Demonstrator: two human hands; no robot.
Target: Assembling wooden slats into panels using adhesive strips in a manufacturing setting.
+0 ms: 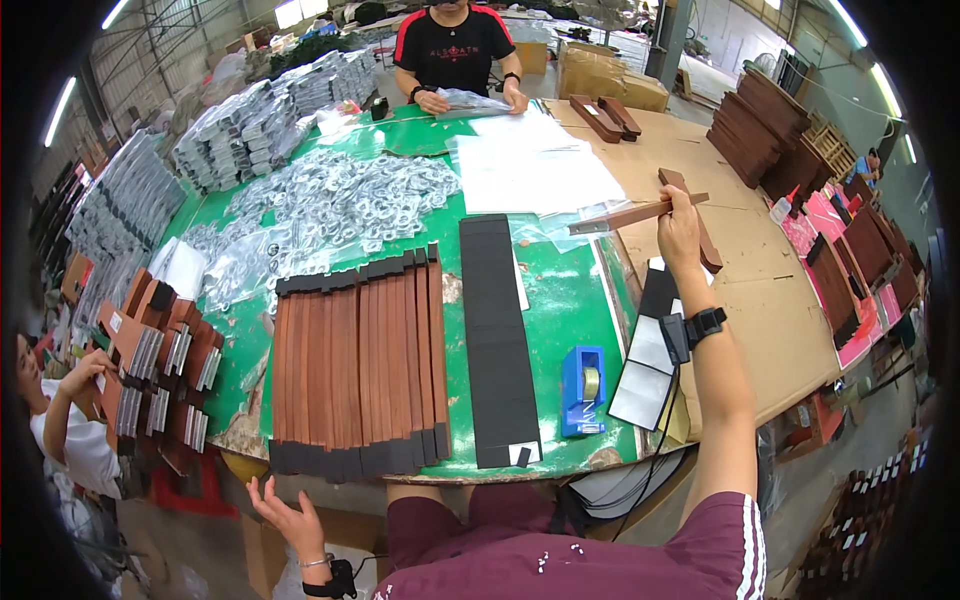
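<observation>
My right hand [680, 225] grips a reddish-brown wooden slat [632, 214] above the cardboard at the right. Another brown slat [708, 243] lies under it, crossing it. Palm up with fingers spread, my left hand [290, 515] hangs in front of the table's near edge and holds nothing. Nearest to it is a row of several brown slats [345, 360] with black ends, side by side on the green tabletop [555, 300]. A long black strip sheet [495, 340] lies right of that row, with a small white piece at its near end. Beside it stands a blue tape dispenser [583, 392].
Clear bags of metal rings [340, 200] are heaped at the far left, near white sheets [535, 165]. A person [455, 60] opposite handles a plastic bag. Stacked brown parts [165, 350] stand at the left near another person. Brown cardboard [760, 300] covers the table's right side.
</observation>
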